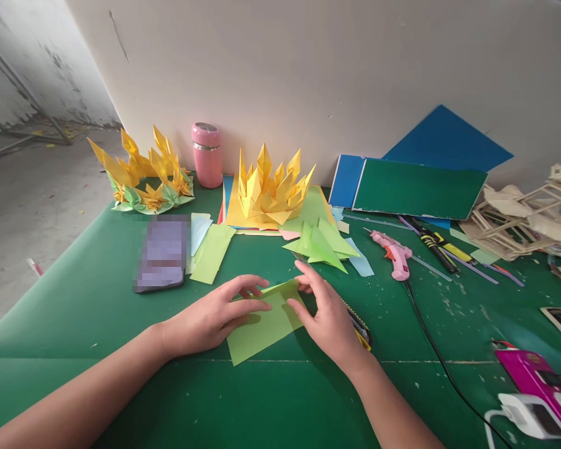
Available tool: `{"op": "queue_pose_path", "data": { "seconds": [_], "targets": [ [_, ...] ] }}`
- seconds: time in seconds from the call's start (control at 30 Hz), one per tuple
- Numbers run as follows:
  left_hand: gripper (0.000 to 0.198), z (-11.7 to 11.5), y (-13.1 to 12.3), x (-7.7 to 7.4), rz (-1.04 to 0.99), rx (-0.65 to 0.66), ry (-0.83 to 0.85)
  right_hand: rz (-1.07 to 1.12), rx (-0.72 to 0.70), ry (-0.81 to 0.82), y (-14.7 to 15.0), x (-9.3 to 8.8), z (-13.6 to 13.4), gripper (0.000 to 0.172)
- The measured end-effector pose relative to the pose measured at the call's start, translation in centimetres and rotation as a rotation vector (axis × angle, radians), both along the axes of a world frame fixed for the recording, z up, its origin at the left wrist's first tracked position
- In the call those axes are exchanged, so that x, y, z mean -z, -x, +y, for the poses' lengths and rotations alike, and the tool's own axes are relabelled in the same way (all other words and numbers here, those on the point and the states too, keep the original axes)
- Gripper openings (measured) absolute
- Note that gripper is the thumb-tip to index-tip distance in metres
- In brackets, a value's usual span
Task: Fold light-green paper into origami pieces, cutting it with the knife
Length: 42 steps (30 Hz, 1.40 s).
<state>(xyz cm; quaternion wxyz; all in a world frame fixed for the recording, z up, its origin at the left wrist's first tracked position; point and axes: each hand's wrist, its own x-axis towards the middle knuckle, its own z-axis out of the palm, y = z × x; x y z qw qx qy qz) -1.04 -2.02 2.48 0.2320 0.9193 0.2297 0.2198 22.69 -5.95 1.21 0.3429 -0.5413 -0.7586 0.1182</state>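
A light green sheet of paper (pixel 266 324) lies at a slant before me, its far edge slightly raised between my hands. My left hand (pixel 217 315) has its fingers curved around the sheet's left side, thumb on the near face. At the right end, my right hand (pixel 325 315) holds the sheet between the thumb and bent fingers. A yellow and black box cutter (pixel 361 327) lies partly hidden beneath my right hand. Just beyond the hands is a pile of folded green paper pieces (pixel 320 243). More green strips of paper (pixel 212 252) lie to the left.
Behind stand a yellow paper crown (pixel 273 193) on stacked sheets, a flowered crown (pixel 149 178) and a pink flask (pixel 207 159). A smartphone (pixel 163 252) lies left. To the right are a pink glue gun (pixel 395 252) with its cord, stick models (pixel 523 215) and a magenta power bank (pixel 528 368).
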Motion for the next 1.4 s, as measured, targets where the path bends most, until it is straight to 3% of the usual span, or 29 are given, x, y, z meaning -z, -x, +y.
{"op": "queue_pose_path", "data": {
  "seconds": [0.13,0.27,0.4,0.77,0.93,1.07,1.2,1.4],
  "targets": [
    [0.037,0.3,0.0,0.7,-0.086,-0.212,-0.054,0.032,0.025,0.02,-0.2,-0.3,0.0,0.022],
    [0.036,0.7,0.0,1.0,-0.139,-0.425,0.004,0.183,0.095,0.124,-0.6,-0.7,0.0,0.017],
    [0.038,0.7,-0.1,0.9,-0.154,-0.489,0.048,0.331,0.108,0.209,-0.7,-0.7,-0.1,0.016],
    [0.032,0.9,0.0,1.8,-0.125,-0.429,0.066,0.386,0.18,0.173,-0.7,-0.4,0.0,0.028],
    [0.015,0.7,-0.1,1.4,-0.033,-0.308,-0.036,0.373,0.177,0.166,-0.7,0.1,0.1,0.032],
    [0.015,0.6,-0.2,0.9,0.055,-0.256,-0.069,0.355,0.176,0.167,-0.8,0.3,0.1,0.033],
    [0.017,0.7,-0.3,0.8,0.065,-0.313,-0.105,0.262,0.199,0.16,-0.9,0.1,0.1,0.033],
    [0.02,0.8,-0.5,0.8,0.106,-0.196,-0.151,0.046,0.096,0.175,-0.6,-1.1,-0.1,0.037]
  ]
}}
